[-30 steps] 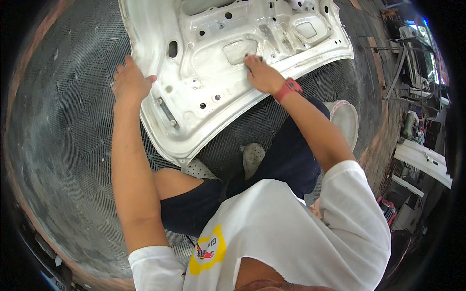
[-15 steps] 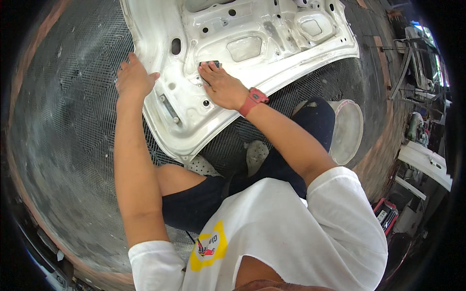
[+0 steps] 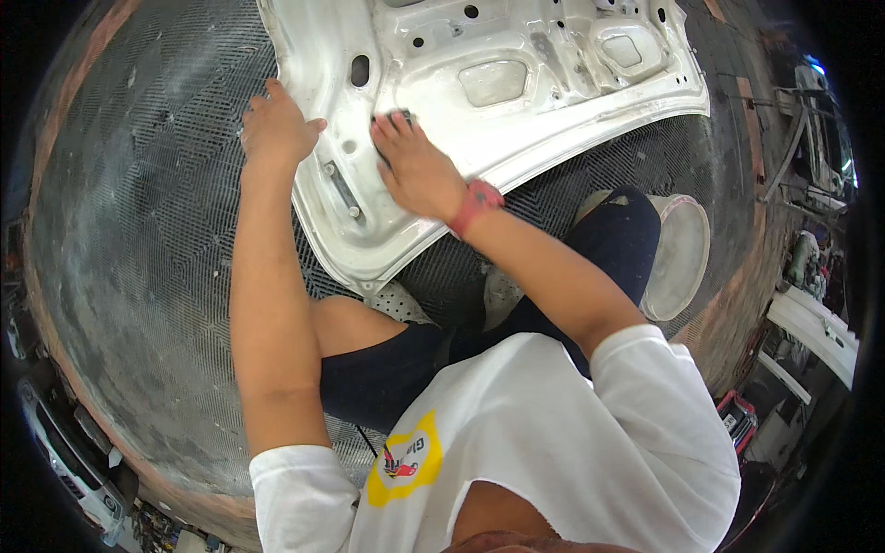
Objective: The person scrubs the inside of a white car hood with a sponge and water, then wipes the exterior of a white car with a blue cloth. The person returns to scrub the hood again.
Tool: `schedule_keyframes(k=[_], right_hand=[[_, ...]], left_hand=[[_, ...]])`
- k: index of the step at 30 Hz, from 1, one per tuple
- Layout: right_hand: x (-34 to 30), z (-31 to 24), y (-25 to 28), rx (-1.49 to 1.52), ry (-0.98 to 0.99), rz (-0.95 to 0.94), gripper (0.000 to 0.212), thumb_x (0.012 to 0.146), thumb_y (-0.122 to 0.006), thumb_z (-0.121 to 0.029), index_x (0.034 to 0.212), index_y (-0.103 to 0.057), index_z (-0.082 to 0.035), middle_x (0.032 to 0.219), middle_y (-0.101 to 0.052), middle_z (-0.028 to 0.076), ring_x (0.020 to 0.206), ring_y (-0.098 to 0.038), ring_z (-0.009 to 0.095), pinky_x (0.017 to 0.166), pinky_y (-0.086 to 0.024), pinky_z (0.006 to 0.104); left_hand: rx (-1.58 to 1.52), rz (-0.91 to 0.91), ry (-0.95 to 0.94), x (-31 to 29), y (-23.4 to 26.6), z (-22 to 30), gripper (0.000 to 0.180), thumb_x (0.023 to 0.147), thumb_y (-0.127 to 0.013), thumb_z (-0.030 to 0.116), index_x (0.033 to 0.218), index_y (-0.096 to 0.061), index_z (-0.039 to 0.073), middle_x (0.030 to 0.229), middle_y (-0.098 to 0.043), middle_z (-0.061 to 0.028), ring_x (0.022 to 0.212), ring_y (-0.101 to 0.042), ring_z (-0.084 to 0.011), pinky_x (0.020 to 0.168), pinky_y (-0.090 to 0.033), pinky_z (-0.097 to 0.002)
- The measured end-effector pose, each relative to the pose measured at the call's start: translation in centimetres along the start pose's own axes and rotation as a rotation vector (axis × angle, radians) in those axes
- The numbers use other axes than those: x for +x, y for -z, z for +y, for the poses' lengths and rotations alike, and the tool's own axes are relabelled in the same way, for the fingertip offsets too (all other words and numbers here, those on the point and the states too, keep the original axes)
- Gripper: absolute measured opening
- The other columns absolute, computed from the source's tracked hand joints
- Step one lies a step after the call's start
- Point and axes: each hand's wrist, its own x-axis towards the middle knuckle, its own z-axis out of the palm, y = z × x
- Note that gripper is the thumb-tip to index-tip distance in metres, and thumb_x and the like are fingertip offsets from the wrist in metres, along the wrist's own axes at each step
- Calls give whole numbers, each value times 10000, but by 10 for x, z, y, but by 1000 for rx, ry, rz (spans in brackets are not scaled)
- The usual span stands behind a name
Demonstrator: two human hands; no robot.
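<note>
A white car body panel, with ribs, round holes and oval cutouts, lies on a dark ridged mat in front of me. My left hand holds its left edge, thumb over the white face and fingers at the outer side. On the panel's surface, my right hand presses a small dark pad under its fingers. Most of the pad is hidden by the hand, so its exact kind does not show. A red watch circles my right wrist. A slotted recess is between the two hands.
A pale round bucket stands beside my right knee. My feet in dotted grey shoes are close to the panel's near corner. Car parts and metal stands line the right side; part of a vehicle shows at lower left.
The view has shifted, so the panel and bucket appear farther right. My right hand has slid slightly left across the panel with the pad and is blurred. My left hand stays at the edge.
</note>
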Motion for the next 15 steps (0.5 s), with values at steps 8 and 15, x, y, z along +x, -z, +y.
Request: schedule_keyframes(k=[8, 15], right_hand=[[24, 0, -8, -139, -39, 49, 662, 1007, -564, -241, 1561, -444, 100, 1654, -421, 311, 1544, -407, 453, 1278, -332, 554], [25, 5, 5, -123, -89, 19, 628, 1043, -537, -208, 1594, -412, 65, 1671, -413, 282, 1555, -391, 461, 1273, -344, 561]], left_hand=[[0, 35, -17, -2, -2, 1, 1104, 876, -867, 456, 1667, -263, -22, 1545, -486, -348, 1416, -534, -511, 1158, -479, -567], [1, 32, -27, 0, 1, 4, 1103, 879, -865, 456, 1666, -262, -28, 1545, -486, -346, 1412, -533, -519, 1154, -484, -567]])
